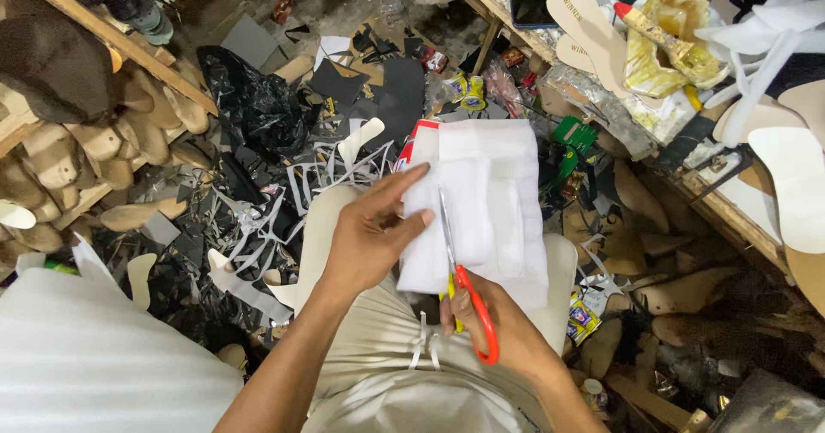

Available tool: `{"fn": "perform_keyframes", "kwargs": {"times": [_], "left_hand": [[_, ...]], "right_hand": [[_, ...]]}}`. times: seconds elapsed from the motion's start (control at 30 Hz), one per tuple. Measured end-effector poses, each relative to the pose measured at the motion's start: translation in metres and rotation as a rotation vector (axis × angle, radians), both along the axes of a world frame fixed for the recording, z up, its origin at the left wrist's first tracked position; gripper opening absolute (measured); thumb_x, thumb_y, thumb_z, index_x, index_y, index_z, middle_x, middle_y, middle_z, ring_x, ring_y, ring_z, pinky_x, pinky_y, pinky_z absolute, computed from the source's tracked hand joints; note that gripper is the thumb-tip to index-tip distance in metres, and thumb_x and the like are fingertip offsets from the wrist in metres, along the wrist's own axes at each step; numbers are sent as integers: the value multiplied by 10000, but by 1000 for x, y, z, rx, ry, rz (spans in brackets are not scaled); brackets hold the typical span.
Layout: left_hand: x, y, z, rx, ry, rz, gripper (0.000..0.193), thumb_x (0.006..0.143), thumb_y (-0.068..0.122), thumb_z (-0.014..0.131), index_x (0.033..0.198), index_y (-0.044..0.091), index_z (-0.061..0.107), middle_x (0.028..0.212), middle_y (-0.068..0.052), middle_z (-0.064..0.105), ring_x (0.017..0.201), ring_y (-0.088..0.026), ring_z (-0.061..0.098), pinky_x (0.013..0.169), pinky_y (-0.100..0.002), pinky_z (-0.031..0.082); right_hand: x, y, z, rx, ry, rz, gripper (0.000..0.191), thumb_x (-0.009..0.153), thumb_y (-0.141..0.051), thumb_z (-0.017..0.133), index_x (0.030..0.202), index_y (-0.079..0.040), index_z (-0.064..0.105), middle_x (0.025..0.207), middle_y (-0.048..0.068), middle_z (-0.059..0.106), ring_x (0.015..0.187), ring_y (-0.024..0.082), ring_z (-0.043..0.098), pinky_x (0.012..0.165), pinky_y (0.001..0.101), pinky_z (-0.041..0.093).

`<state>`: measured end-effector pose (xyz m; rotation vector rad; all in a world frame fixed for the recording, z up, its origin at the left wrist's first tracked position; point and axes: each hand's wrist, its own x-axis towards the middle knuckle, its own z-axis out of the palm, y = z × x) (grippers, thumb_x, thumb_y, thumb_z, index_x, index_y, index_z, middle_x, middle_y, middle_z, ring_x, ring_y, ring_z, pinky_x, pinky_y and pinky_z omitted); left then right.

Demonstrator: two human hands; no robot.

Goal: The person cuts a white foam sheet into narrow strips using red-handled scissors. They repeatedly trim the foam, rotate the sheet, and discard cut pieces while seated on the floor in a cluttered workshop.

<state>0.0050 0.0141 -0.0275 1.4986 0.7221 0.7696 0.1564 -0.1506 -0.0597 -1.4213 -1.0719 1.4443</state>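
Scissors [468, 291] with red-orange handles sit in my right hand [494, 326], fingers closed through the loops, the blades slightly parted and biting up into a folded white foam sheet [485, 201]. That sheet hangs over my lap — everything else I place from it. My left hand [369, 240] clamps its left edge, thumb and fingers pressed on top, the index finger stretched toward the upper corner. Below the sheet lie my beige trousers [378, 347], with thin white strips on them. Left of the sheet, black and white offcuts [258, 218] litter the floor, and farther left a wooden rack holds shoe lasts [94, 141]. Right of the sheet and above it, a bench [730, 214] carries pale insole shapes [589, 25] — one white insole [795, 184] near its edge.
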Motion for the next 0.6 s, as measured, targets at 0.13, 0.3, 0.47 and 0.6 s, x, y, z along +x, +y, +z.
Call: {"fn": "perform_keyframes", "kwargs": {"times": [0.13, 0.3, 0.47, 0.6], "left_hand": [[-4, 5, 3, 199, 130, 118, 490, 937, 19, 740, 1413, 114, 677, 1340, -42, 670, 896, -41, 575, 720, -205, 494], [4, -3, 2, -49, 43, 1, 577, 860, 40, 774, 1410, 118, 617, 1383, -47, 616, 773, -27, 521, 642, -180, 480], [7, -6, 3, -143, 13, -41, 636, 863, 61, 779, 1458, 142, 570, 1325, 5, 644, 710, -13, 468, 609, -182, 441], [3, -4, 9, -180, 130, -53, 689, 869, 99, 787, 1510, 192, 552, 834, 62, 564, 643, -29, 372, 556, -198, 351]], "right_hand": [[1, 1, 7, -92, 73, 49, 676, 929, -664, 396, 1129, -60, 624, 704, 73, 617, 679, 171, 600, 678, 318, 513], [-3, 8, 6, 103, -56, -61, 696, 994, -679, 422, 933, 0, 561, 778, 62, 615, 740, 169, 615, 720, 327, 525], [-8, 6, -1, 44, -84, -146, 603, 983, -612, 465, 940, -18, 559, 724, 54, 563, 674, 144, 596, 644, 292, 509], [-13, 4, -3, -132, 54, -272, 500, 950, -508, 572, 949, -8, 576, 678, 57, 535, 591, 141, 519, 539, 288, 439]]}}
